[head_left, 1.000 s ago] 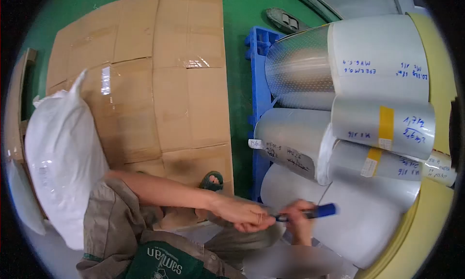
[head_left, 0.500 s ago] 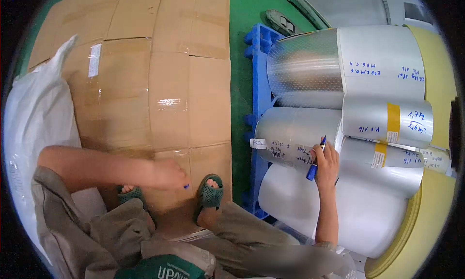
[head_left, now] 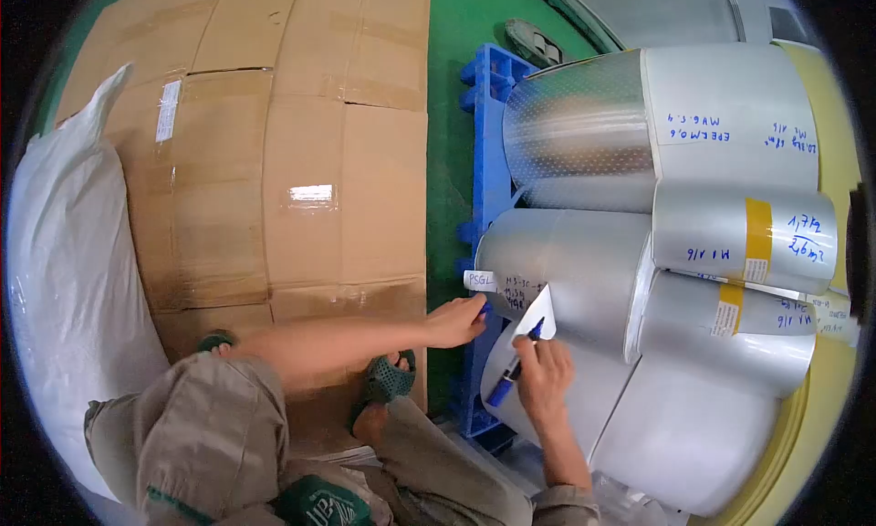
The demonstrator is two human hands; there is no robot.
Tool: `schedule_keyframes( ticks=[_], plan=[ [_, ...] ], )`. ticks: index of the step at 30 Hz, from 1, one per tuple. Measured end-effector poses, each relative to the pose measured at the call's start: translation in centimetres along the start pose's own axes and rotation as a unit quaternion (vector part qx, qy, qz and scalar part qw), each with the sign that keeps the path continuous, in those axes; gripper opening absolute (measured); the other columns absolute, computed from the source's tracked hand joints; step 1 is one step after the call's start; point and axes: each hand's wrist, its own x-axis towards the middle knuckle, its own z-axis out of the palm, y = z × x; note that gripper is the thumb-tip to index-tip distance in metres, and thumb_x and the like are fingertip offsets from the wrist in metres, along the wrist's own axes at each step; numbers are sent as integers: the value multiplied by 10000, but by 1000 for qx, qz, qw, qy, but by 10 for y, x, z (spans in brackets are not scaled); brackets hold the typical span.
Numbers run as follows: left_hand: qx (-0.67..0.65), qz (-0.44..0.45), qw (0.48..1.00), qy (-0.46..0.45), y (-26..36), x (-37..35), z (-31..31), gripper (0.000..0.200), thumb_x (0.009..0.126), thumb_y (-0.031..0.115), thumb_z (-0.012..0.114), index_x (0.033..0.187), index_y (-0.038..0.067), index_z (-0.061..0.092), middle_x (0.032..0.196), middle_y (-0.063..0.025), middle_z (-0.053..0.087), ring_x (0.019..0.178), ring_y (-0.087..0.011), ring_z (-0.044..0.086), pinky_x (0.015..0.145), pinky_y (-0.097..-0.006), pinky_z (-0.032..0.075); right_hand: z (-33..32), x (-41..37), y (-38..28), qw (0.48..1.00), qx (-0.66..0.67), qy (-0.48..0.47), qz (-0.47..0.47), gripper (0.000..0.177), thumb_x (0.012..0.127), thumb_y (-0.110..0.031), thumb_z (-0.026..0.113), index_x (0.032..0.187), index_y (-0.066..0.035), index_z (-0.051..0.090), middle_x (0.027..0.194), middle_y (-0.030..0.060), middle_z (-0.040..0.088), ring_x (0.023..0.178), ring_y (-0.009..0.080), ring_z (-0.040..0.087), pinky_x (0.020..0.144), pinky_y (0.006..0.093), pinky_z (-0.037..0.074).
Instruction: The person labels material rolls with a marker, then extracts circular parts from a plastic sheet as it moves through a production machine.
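My right hand (head_left: 546, 371) is closed round a blue marker (head_left: 504, 385), its tip pointing up towards a white flap (head_left: 538, 314) on the silver roll (head_left: 570, 252). Handwriting on that roll is partly covered by the flap. My left hand (head_left: 456, 322) is at the roll's left edge, fingers pinched on a small blue cap (head_left: 485, 307), just below a white label (head_left: 479, 281) reading PSGL. Whether the left fingers also touch the roll cannot be made out.
Flattened brown cardboard (head_left: 301, 179) lies at left, beside a white sack (head_left: 78, 243). More labelled rolls (head_left: 739, 106) are stacked on a blue pallet (head_left: 490, 134). My feet in green slippers (head_left: 392, 377) rest on the cardboard. A grey shoe (head_left: 532, 42) is at the top.
My left hand has moved right from above the cardboard to the roll's edge. My right hand and the marker have moved down and left. The white flap now stands over the handwriting.
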Motion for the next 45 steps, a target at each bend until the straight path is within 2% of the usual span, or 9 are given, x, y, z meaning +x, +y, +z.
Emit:
schedule_keyframes(
  ticks=[6,12,18,23,27,31,33,39,45],
  plan=[
    [-69,90,981,157,-13,20,17,369,767,78,606,1087,51,422,864,-139,519,862,-296,539,752,-375,435,25,16,-29,985,39,75,153,160,654,18,542,754,-105,559,596,63,501,554,237,500,489,354,370],
    [-49,267,940,209,53,35,9,691,704,143,718,1266,58,324,1245,-161,418,1028,-302,505,823,-379,440,-21,27,18,946,144,89,275,174,671,10,581,788,-110,536,634,57,537,586,233,554,502,320,407],
    [36,237,969,-56,100,66,-18,470,745,200,684,1082,46,396,1048,-192,562,1013,-368,518,815,-425,418,-26,19,37,947,144,101,268,177,694,-2,645,755,-83,500,602,46,520,547,136,527,523,251,410],
    [-37,258,965,34,107,91,-11,352,768,169,638,919,26,354,716,-167,604,754,-393,577,640,-450,424,-36,15,57,923,108,132,347,165,748,-14,652,746,-61,494,588,38,488,551,102,469,531,234,396],
    [24,262,965,14,98,74,-7,261,804,169,578,944,45,396,711,-161,569,747,-387,553,633,-465,411,-19,-23,54,908,291,137,268,98,784,-43,619,737,-72,538,618,61,542,579,143,525,543,275,418],
    [106,344,932,52,41,30,1,269,706,1,572,958,51,492,811,-131,586,844,-328,550,704,-411,437,3,-25,12,994,95,46,-20,102,683,-59,642,754,-68,569,661,47,563,578,197,518,498,294,384],
    [73,373,920,89,23,22,1,272,718,9,573,959,50,454,817,-147,601,852,-340,561,703,-411,440,12,-19,0,995,100,11,-9,97,668,-46,642,731,-62,571,716,74,603,590,211,545,511,306,403],
    [-37,340,919,198,45,11,-6,267,768,16,554,1014,43,453,909,-153,616,916,-347,575,789,-414,460,-10,-11,24,989,75,120,43,180,620,33,695,673,-65,554,599,56,514,519,203,490,444,317,336],
    [-134,-115,965,192,-43,1,-14,314,779,168,610,954,9,403,1091,-202,518,978,-339,536,810,-400,438,-34,-6,64,969,-42,151,189,201,768,51,636,675,-31,477,597,61,515,584,159,513,574,287,451]
  ],
)
